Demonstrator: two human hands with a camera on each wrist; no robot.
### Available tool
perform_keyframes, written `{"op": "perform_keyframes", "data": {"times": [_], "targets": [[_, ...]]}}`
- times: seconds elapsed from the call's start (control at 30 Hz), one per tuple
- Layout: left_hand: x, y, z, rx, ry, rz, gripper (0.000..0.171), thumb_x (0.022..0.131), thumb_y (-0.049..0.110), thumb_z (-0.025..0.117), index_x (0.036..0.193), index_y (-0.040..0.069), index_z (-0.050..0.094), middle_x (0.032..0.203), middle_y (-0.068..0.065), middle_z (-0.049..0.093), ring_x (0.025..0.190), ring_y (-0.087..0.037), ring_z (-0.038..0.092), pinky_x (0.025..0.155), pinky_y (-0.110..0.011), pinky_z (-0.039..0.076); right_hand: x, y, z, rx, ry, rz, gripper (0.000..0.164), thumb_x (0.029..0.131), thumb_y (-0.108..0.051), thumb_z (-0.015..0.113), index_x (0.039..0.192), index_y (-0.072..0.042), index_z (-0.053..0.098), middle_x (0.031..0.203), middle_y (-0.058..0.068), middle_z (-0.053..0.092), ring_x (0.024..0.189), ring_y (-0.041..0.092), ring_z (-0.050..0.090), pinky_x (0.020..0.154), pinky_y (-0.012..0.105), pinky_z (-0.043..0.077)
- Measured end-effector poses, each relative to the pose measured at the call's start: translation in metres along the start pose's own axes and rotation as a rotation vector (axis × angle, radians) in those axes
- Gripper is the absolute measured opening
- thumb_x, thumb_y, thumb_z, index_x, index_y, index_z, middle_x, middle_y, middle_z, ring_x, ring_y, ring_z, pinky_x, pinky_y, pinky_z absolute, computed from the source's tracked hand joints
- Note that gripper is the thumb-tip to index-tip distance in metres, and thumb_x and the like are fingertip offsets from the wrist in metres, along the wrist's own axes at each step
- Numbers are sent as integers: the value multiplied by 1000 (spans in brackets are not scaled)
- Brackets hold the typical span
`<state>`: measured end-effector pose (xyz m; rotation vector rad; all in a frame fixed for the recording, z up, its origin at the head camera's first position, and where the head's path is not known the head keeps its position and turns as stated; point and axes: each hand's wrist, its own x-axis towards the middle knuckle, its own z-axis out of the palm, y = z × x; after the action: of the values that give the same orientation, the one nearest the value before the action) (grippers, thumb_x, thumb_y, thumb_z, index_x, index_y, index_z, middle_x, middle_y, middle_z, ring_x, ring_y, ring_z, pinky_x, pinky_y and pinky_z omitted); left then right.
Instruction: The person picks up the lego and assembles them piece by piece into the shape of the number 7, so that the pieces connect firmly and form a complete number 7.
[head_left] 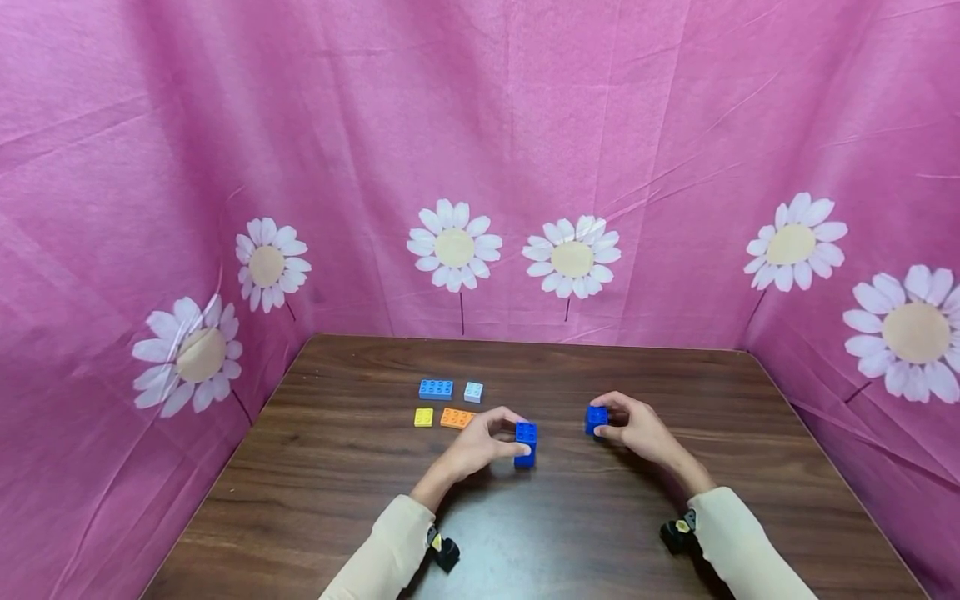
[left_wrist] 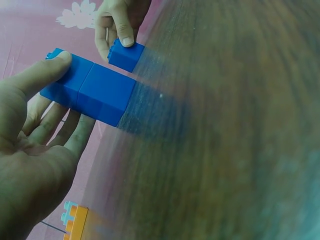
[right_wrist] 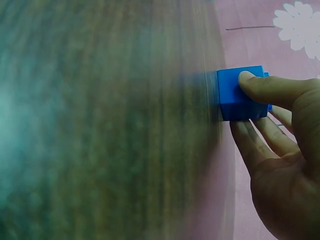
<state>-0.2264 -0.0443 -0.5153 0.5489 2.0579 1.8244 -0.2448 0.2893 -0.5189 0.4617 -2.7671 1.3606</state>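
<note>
The left hand (head_left: 483, 443) has its grip closed in a pinch, thumb against fingers, on a two-block blue stack (head_left: 525, 450) standing upright, studs up, around the middle of the worktop (head_left: 360, 517). To its right, the right hand (head_left: 640, 431) pinches a single blue block (head_left: 596, 421) the same way; this block sits a little nearer the worktop's far edge and right edge than the stack, with a gap between the two.

Beyond the left hand, closer to the far left corner than to the far right one, lie four bricks: a medium-blue brick (head_left: 436, 389) and a pale-blue brick (head_left: 473, 392) towards the far edge, with a yellow brick (head_left: 423, 417) and an orange brick (head_left: 456, 418) in front, the orange one's right end beside the left hand. A pink curtain (head_left: 510, 125) with white daisies hangs behind the far edge.
</note>
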Motion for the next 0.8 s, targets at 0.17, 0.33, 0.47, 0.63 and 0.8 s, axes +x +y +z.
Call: {"op": "perform_keyframes", "data": {"times": [0.17,0.33,0.47,0.63,0.8], "targets": [[-1,1,0,1,0,-5,31,92,13,85,120,12,73,120,-8,75,112,-16,70,92,-28,59,0,0,0,-17,-10,-11,39,86,-7,88,120,-9,70,117,15,76,109,36,75,90,29,59],[0,1,0,-2,-1,-10,32,92,12,85,121,11,72,122,-9,74,113,-17,70,92,-28,59,1,0,2,-30,1,-12,39,85,-6,89,118,-10,70,113,14,77,108,35,75,90,32,60],[1,1,-1,-5,-1,-9,31,92,13,85,120,10,72,122,-9,74,113,-17,70,92,-28,59,2,1,2,-33,-1,-7,38,85,-7,89,118,-10,69,112,12,77,107,33,75,89,31,59],[0,2,-1,5,2,-5,31,92,13,85,120,10,72,121,-9,74,112,-16,69,91,-27,58,3,1,1,-51,-16,-12,37,87,-9,88,119,-9,69,112,14,77,104,32,76,86,31,59],[-1,1,-1,14,1,-10,31,92,14,85,120,11,72,120,-8,74,112,-16,69,92,-27,57,4,1,2,-49,-21,-3,36,88,-9,87,119,-8,70,110,16,77,101,32,76,77,29,59]]}}
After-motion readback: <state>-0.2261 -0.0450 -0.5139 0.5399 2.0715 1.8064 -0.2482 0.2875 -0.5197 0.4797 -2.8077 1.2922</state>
